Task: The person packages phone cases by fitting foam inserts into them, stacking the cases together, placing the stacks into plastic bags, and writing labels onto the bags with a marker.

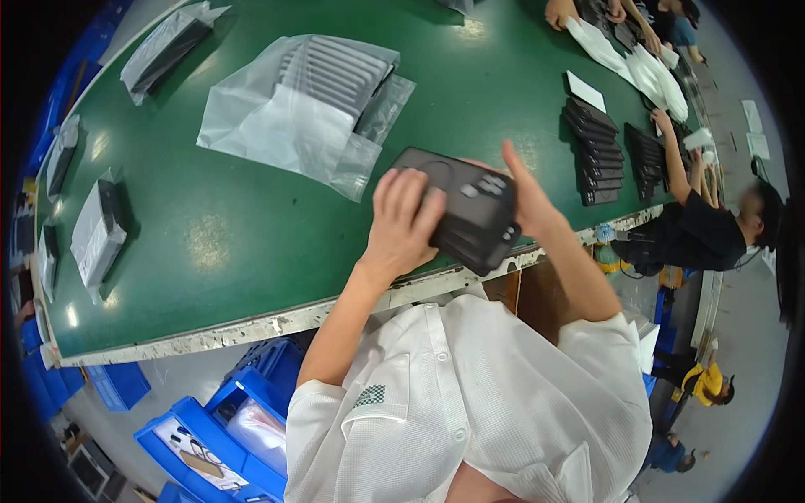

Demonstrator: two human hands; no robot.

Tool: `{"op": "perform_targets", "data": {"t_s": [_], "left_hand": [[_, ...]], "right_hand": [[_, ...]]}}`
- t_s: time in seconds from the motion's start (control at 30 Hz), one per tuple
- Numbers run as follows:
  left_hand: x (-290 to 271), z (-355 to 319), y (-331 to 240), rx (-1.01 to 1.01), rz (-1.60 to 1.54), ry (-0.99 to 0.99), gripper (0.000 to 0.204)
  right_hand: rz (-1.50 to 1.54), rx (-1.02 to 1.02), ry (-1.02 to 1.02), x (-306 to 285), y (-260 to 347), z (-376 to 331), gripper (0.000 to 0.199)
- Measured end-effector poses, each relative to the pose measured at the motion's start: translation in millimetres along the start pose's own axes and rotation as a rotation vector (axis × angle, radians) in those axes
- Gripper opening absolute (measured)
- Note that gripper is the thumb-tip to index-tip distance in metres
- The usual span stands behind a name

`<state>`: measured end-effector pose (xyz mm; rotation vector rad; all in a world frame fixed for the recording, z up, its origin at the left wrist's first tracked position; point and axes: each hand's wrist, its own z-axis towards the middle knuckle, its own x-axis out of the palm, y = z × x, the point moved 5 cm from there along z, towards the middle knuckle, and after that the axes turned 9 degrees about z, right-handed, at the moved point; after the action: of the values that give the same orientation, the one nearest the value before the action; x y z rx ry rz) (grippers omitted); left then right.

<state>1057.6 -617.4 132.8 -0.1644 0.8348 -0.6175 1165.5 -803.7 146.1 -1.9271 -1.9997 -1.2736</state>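
Note:
A short stack of flat black devices with rounded corners (453, 189) is between my two hands, tilted above the near edge of the green table. The top one bears a faint round outline and pale printed marks. My left hand (404, 220) grips the stack's left side, its fingers bent over the top face. Against the right end presses my right hand (530, 199), thumb raised and the other fingers partly hidden behind the stack. Just beyond lies a clear plastic bag (251, 117) with a row of similar dark devices (335, 75) inside.
Wrapped dark packs (99, 226) lie along the table's left side. Overlapping black devices (594, 155) form rows on the right, near a white card (585, 90). Co-workers' hands (560, 12) handle white bags (654, 80) at the far right. Blue bins (197, 444) stand below the table.

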Motion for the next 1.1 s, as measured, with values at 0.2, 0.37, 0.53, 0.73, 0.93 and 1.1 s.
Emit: {"op": "perform_targets", "data": {"t_s": [0.2,0.37,0.53,0.73,0.93,1.1], "left_hand": [[1,13,-26,0.274,0.178,0.047,0.06],[-26,42,10,-0.121,0.295,0.002,0.063],[-52,63,72,-0.364,0.421,-0.171,0.052],[-60,5,134,-0.557,0.606,-0.218,0.002],[-110,15,130,-0.59,0.402,-0.387,0.009],[-148,-5,152,-0.995,-0.283,-0.506,0.012]], "right_hand": [[-0.318,0.161,0.087,-8,14,-50,0.083],[-0.829,-0.365,-0.01,21,59,-53,0.106],[-1.739,-0.674,-0.361,-16,53,-28,0.116],[-1.685,-0.653,-0.395,22,51,-22,0.117],[-1.244,-0.635,0.137,120,22,18,0.115],[-1.11,-0.404,0.226,152,15,90,0.116]]}}
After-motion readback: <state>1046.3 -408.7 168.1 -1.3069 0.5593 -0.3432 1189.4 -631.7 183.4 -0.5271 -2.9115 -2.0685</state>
